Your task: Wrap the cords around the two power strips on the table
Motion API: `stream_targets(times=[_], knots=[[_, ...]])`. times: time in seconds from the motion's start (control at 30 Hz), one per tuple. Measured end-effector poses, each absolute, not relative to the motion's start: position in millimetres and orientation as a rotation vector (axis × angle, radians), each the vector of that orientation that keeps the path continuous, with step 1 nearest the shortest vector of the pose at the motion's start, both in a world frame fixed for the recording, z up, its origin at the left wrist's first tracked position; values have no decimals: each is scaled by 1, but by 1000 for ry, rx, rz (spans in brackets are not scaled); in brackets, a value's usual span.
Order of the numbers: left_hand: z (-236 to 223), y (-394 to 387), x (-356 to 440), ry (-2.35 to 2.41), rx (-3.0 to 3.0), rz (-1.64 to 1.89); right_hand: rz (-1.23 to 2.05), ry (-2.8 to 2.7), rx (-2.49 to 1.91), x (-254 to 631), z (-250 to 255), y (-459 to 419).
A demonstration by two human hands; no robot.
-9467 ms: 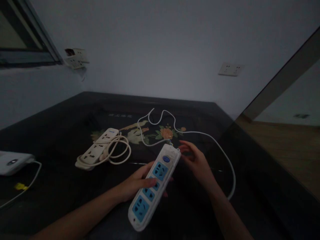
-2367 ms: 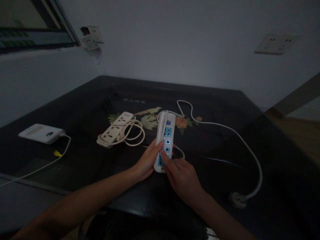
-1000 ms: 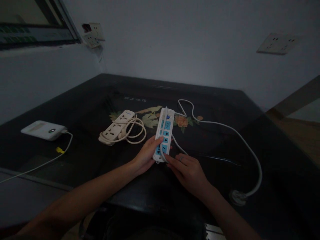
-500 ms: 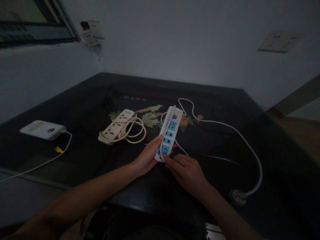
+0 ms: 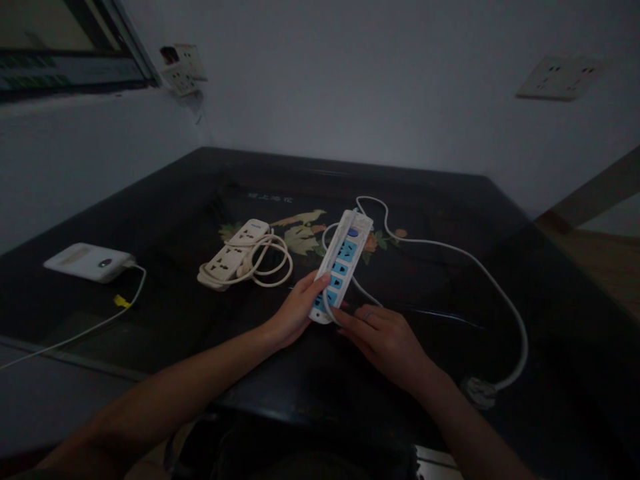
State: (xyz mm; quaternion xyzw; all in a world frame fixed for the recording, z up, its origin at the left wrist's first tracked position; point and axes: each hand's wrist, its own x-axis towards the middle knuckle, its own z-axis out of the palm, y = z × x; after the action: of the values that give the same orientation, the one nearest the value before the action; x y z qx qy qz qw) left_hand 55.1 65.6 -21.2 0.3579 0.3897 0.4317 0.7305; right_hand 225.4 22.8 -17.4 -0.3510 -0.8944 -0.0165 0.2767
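Note:
A white power strip [image 5: 349, 263] with blue sockets is tilted in my left hand [image 5: 295, 313], whose thumb lies over the cord on its face. My right hand [image 5: 383, 337], wearing a ring, pinches the white cord [image 5: 327, 303] at the strip's near end. That cord runs along the strip's face, bends round its near end and passes behind. From the far side it sweeps right across the table to a plug [image 5: 481, 392]. Left of my hands lies a second power strip [image 5: 233, 257], cream-white, its own cord looped around it.
A white power bank [image 5: 87, 261] with a cable and yellow tag [image 5: 121, 301] lies at the left of the dark table [image 5: 200, 180]. Wall sockets [image 5: 557, 79] are at right and more [image 5: 185, 70] at back left. A window [image 5: 70, 50] is upper left.
The held power strip has turned slightly, its face now more toward me and its far end shifted right. My right hand has moved a little to the right with the cord.

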Motion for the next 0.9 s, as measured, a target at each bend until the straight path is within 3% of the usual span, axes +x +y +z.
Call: stream_targets(times=[0.27, 0.47, 0.73, 0.9], knots=[[-19, 65, 54, 794, 827, 886, 79, -2284, -1070, 263, 4, 34], [-20, 65, 53, 797, 869, 876, 368, -2140, -1090, 268, 15, 30], [-20, 65, 51, 705, 900, 863, 266, -2206, -1214, 287, 13, 37], [-19, 67, 45, 639, 938, 870, 381, -2225, -1263, 300, 19, 39]])
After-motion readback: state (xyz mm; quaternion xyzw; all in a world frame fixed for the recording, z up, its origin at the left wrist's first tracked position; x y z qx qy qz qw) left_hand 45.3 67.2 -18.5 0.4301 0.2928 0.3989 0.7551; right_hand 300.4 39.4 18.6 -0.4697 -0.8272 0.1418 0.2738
